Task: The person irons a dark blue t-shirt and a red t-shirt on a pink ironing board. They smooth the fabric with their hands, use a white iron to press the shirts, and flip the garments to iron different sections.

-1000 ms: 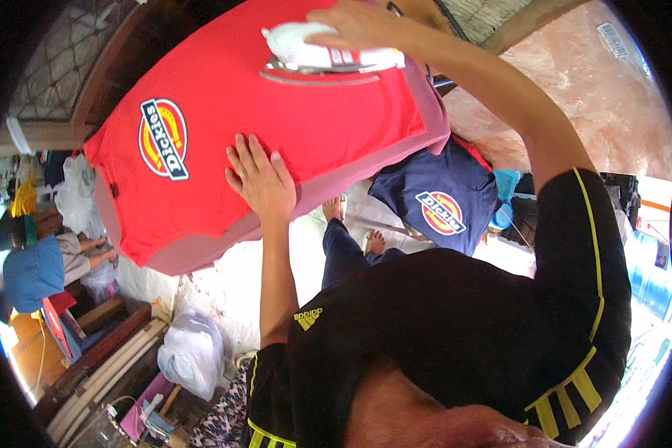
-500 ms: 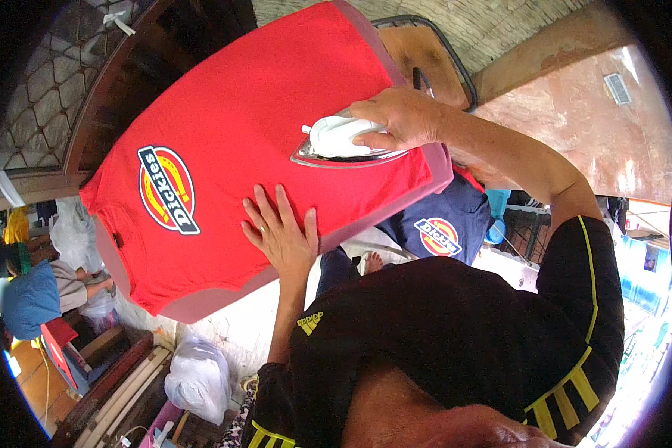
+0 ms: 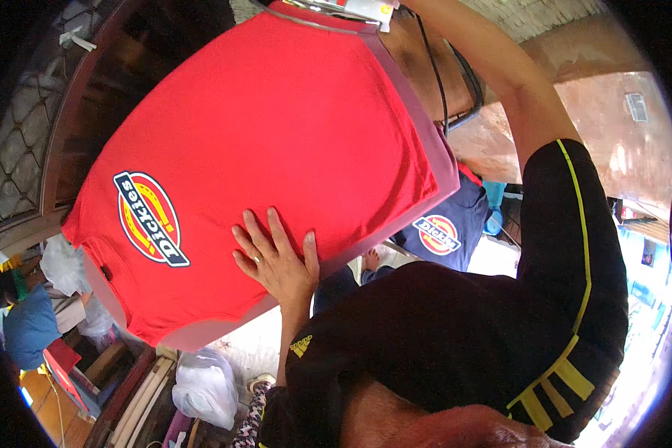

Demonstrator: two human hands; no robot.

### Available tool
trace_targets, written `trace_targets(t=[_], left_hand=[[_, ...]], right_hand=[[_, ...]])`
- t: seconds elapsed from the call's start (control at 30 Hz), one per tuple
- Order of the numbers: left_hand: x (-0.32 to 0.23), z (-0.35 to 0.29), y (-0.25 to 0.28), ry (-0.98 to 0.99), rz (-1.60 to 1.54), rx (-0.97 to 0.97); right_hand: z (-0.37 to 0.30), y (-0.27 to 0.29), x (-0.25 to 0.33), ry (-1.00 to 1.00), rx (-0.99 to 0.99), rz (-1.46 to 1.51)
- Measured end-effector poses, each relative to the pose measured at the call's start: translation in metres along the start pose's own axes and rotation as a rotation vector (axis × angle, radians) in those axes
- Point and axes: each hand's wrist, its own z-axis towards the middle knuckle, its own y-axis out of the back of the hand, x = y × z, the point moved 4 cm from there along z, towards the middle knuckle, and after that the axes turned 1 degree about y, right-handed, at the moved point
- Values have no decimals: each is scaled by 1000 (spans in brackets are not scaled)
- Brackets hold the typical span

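Note:
A red T-shirt with a round printed logo lies spread over an ironing board with a mauve cover. My left hand rests flat on the shirt near the close edge, fingers spread, a ring on one finger. At the far end of the shirt, cut by the top edge of the picture, is a white clothes iron with a metal soleplate. My right arm reaches up to the iron's heel. The right fingers lie beyond the picture's top edge.
A black cord hangs behind the board, over a brown chair. A navy shirt with a similar logo hangs below the board's right. A white plastic bag and wooden strips are at the lower left. Another person is at far left.
The iron has moved with my right hand from the shirt's near right part to its far end. The shirt and board have shifted slightly in view. My left hand stays flat on the fabric.

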Motion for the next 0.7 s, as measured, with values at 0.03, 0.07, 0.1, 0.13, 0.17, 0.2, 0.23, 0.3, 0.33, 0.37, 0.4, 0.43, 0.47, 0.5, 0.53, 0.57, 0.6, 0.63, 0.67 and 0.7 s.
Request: trace_targets(t=[0.03, 0.07, 0.1, 0.13, 0.17, 0.2, 0.23, 0.3, 0.33, 0.37, 0.4, 0.43, 0.47, 0.5, 0.53, 0.57, 0.6, 0.63, 0.67, 0.7], left_hand=[[-1, 1, -1, -7, 0, -4], [0, 0, -1, 0, 5, -11], [0, -2, -2, 2, 5, -22], [-3, -1, 2, 0, -3, -44], [-3, 2, 2, -30, 6, -57], [-1, 1, 0, -38, 11, -82], [0, -1, -2, -46, 15, -106], [0, 1, -5, -59, 31, -137], [0, 0, -6, -54, 32, -141], [-1, 0, -6, -51, 33, -143], [0, 0, -9, -54, 51, -158], [3, -4, -9, -46, 67, -169], [2, -3, -11, -57, 58, -182], [2, -3, -12, -63, 51, -194], [1, -4, -12, -65, 41, -214], [-1, -1, -13, -70, 33, -218], [-1, -2, -12, -66, 31, -221], [-1, -3, -12, -62, 30, -225], [1, -3, -13, -71, 30, -239], [0, -2, -16, -76, 25, -243]], right_hand=[[-1, -2, -6, -51, -23, -6], [-5, 0, 11, -177, 36, 23], [-13, 4, 30, -209, 68, 82], [-27, 8, 45, -254, 102, 141], [-46, 10, 48, -319, 131, 206], [-61, 9, 55, -255, 86, 125], [-79, 6, 61, -190, 41, 45], [-117, 4, 73, -128, 5, -35], [-143, 9, 80, -123, 21, -35], [-169, 17, 87, -122, 37, -34], [-192, 23, 97, -96, 86, 2], [-213, 23, 106, -53, 134, 60], [-231, 30, 111, -25, 182, 91], [-244, 36, 116, 17, 233, 90], [-254, 41, 121, 60, 283, 90], [-262, 47, 125, 98, 327, 83], [-261, 47, 126, 117, 348, 114], [-258, 47, 128, 150, 316, 123], [-253, 46, 130, 183, 285, 131], [-249, 45, 132, 209, 256, 132]])
